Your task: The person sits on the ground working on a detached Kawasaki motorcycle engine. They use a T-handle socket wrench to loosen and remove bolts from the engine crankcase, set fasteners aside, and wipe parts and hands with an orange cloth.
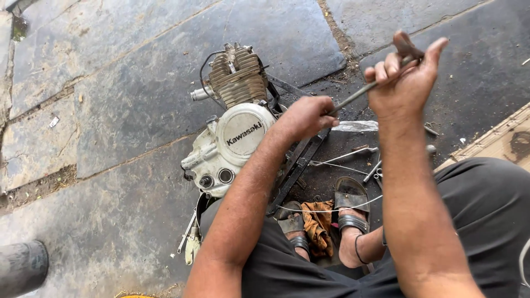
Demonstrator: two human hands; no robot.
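Note:
A small motorcycle engine [232, 132] with a finned cylinder and a round white side cover stands on the stone floor. My left hand [306, 117] is closed around the lower part of a long thin metal rod [356, 95], right beside the engine. My right hand [406, 77] grips the rod's upper end, raised above the floor. The rod slants from lower left to upper right between both hands.
Loose wrenches and metal bars [359, 157] lie on the oily ground right of the engine. My sandalled feet [350, 207] and an orange rag [318, 225] are below it. A dark cylinder [22, 267] sits at the lower left. Wooden boards [502, 138] lie at the right.

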